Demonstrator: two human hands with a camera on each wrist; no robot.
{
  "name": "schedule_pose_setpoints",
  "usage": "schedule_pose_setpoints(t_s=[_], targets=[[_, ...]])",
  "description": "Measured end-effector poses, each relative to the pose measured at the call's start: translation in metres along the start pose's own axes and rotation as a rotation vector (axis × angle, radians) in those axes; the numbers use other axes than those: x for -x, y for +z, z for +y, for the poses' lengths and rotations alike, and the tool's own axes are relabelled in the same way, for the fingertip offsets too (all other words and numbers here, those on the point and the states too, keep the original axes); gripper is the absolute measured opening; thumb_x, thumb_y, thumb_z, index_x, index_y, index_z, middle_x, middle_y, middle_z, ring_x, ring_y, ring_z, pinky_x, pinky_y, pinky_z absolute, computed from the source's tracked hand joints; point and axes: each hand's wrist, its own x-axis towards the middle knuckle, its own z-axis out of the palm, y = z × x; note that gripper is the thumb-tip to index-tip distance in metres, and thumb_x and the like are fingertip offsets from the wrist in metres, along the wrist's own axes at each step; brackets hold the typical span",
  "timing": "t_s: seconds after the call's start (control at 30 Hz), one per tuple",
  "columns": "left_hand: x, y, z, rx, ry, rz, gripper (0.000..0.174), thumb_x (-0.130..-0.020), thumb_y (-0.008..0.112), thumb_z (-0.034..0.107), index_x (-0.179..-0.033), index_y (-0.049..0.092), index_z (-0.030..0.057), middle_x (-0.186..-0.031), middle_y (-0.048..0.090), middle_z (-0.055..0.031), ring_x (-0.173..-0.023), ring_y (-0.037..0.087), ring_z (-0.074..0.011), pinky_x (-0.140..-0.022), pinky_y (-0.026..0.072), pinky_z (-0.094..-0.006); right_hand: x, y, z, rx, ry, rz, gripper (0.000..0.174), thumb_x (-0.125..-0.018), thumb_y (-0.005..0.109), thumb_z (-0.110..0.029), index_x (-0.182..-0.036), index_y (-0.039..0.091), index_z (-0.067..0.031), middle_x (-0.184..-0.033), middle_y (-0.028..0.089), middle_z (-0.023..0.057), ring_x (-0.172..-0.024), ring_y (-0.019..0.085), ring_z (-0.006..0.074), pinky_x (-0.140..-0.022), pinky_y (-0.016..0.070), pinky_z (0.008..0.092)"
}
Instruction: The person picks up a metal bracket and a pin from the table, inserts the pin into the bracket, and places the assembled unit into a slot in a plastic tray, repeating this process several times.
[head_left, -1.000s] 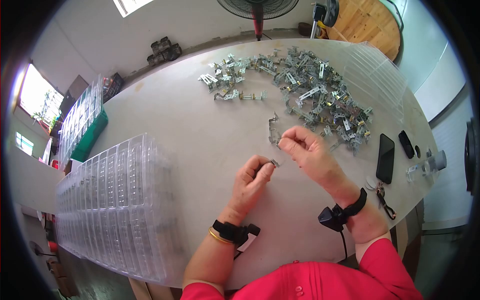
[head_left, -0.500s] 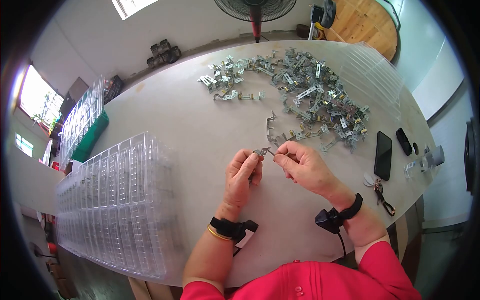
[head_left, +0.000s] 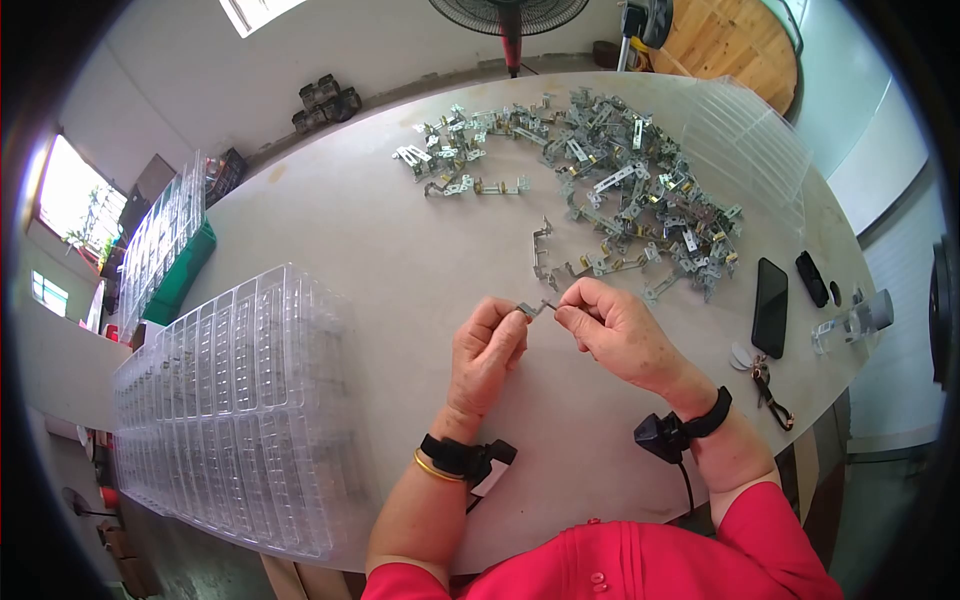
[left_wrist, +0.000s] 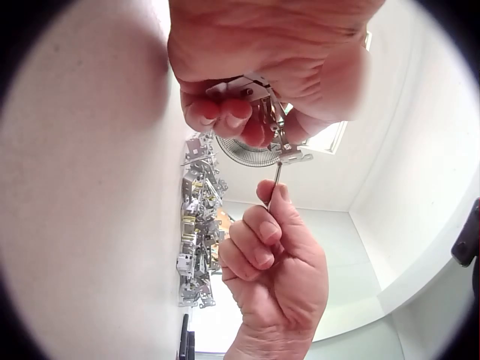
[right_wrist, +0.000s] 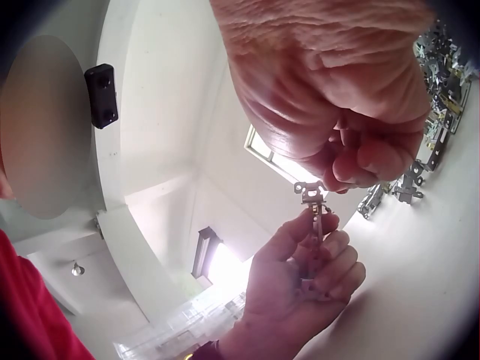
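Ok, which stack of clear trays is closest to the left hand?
The big stack at the table's near left edge, beside the left hand. The others: one by the green crate, one past the bracket pile.

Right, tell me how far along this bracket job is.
Done: little to show; the clear trays look empty as far as I can tell. In hand: the left hand and right hand pinch one metal bracket between them above the table. Left: the big heap of metal parts at the far side, plus a few loose pieces nearer.
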Motion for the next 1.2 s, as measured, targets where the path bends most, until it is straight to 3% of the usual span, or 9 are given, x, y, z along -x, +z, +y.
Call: schedule_pose_setpoints(t_s=[0.13, 0.23, 0.3, 0.4, 0.73, 0.8, 0.9, 1.1, 1.2], targets=[[0.003, 0.005, 0.003, -0.124, -0.004, -0.012, 0.016, -0.101, 0.059, 0.018, -0.095, 0.060, 0.0034, -0.073, 0.051, 0.0050, -0.065, 0.044, -0.0041, -0.059, 0.0376, -0.0208, 0.000, -0.003, 0.002, 0.073, 0.023, -0.014, 0.013, -0.101, 0.058, -0.015, -0.099, 0.059, -0.0021, -0.072, 0.057, -0.0023, -0.065, 0.051, 0.0053, -0.057, 0.0420, 0.0243], [0.003, 0.004, 0.002, -0.169, -0.003, -0.010, 0.017, -0.100, 0.060, 0.018, -0.094, 0.060, 0.0024, -0.075, 0.051, 0.0052, -0.068, 0.044, -0.0037, -0.062, 0.0378, -0.0208, -0.001, -0.005, 0.007, -0.006, 0.050, -0.023, 0.015, -0.103, 0.054, -0.017, -0.106, 0.058, -0.0026, -0.075, 0.061, 0.0002, -0.066, 0.055, 0.0067, -0.058, 0.0450, 0.0243], [0.003, 0.005, 0.001, -0.229, 0.019, -0.005, 0.015, -0.099, 0.062, 0.016, -0.093, 0.060, 0.0018, -0.075, 0.052, 0.0056, -0.069, 0.044, -0.0036, -0.062, 0.0376, -0.0211, -0.002, -0.010, 0.007, -0.228, 0.185, -0.126, 0.021, -0.105, 0.052, -0.020, -0.116, 0.056, -0.0026, -0.078, 0.061, 0.0001, -0.069, 0.059, 0.0080, -0.060, 0.0490, 0.0242], [0.003, 0.007, -0.003, -0.256, 0.099, -0.046, 0.012, -0.099, 0.062, 0.015, -0.097, 0.062, 0.0035, -0.075, 0.053, 0.0056, -0.069, 0.044, -0.0037, -0.060, 0.0368, -0.0209, -0.004, -0.014, 0.008, -0.342, 0.203, -0.166, 0.025, -0.105, 0.051, -0.024, -0.117, 0.058, -0.0031, -0.081, 0.063, 0.0015, -0.070, 0.061, 0.0087, -0.060, 0.0498, 0.0243], [0.006, 0.013, 0.002, -0.452, 0.150, -0.108, 0.015, -0.094, 0.070, 0.015, -0.093, 0.061, 0.0036, -0.072, 0.051, 0.0034, -0.065, 0.041, -0.0063, -0.058, 0.0365, -0.0244, -0.006, -0.011, 0.013, -0.219, 0.225, -0.167, 0.020, -0.102, 0.060, -0.030, -0.108, 0.063, -0.0107, -0.083, 0.062, -0.0021, -0.070, 0.057, 0.0057, -0.059, 0.0480, 0.0218], [0.006, 0.014, 0.004, -0.496, 0.152, -0.097, 0.016, -0.092, 0.071, 0.015, -0.092, 0.060, 0.0032, -0.070, 0.050, 0.0014, -0.063, 0.041, -0.0078, -0.057, 0.0368, -0.0255, -0.006, -0.008, 0.016, -0.099, 0.078, -0.037, 0.019, -0.103, 0.059, -0.029, -0.106, 0.063, -0.0110, -0.085, 0.063, -0.0032, -0.071, 0.058, 0.0052, -0.060, 0.0489, 0.0219], [0.006, 0.015, 0.001, -0.550, 0.253, -0.062, 0.015, -0.091, 0.072, 0.013, -0.091, 0.060, 0.0028, -0.069, 0.051, -0.0004, -0.062, 0.042, -0.0092, -0.057, 0.0381, -0.0261, -0.006, -0.007, 0.017, -0.203, 0.052, 0.018, 0.018, -0.104, 0.058, -0.027, -0.106, 0.062, -0.0095, -0.086, 0.064, -0.0031, -0.073, 0.061, 0.0058, -0.062, 0.0520, 0.0223], [0.004, 0.017, -0.005, -0.623, 0.336, 0.037, 0.014, -0.090, 0.072, 0.010, -0.091, 0.061, 0.0023, -0.071, 0.057, -0.0029, -0.062, 0.049, -0.0105, -0.057, 0.0423, -0.0269, 0.003, -0.003, 0.006, -0.249, 0.160, -0.043, 0.015, -0.104, 0.056, -0.021, -0.105, 0.061, -0.0070, -0.088, 0.065, -0.0004, -0.077, 0.065, 0.0074, -0.066, 0.0566, 0.0247], [0.003, 0.016, -0.005, -0.643, 0.368, 0.010, 0.016, -0.088, 0.074, 0.011, -0.092, 0.061, 0.0022, -0.073, 0.059, -0.0040, -0.062, 0.050, -0.0110, -0.057, 0.0434, -0.0272, 0.002, -0.002, 0.017, -0.252, 0.066, -0.079, 0.014, -0.104, 0.056, -0.018, -0.103, 0.060, -0.0049, -0.087, 0.065, 0.0006, -0.076, 0.065, 0.0080, -0.066, 0.0566, 0.0250]])
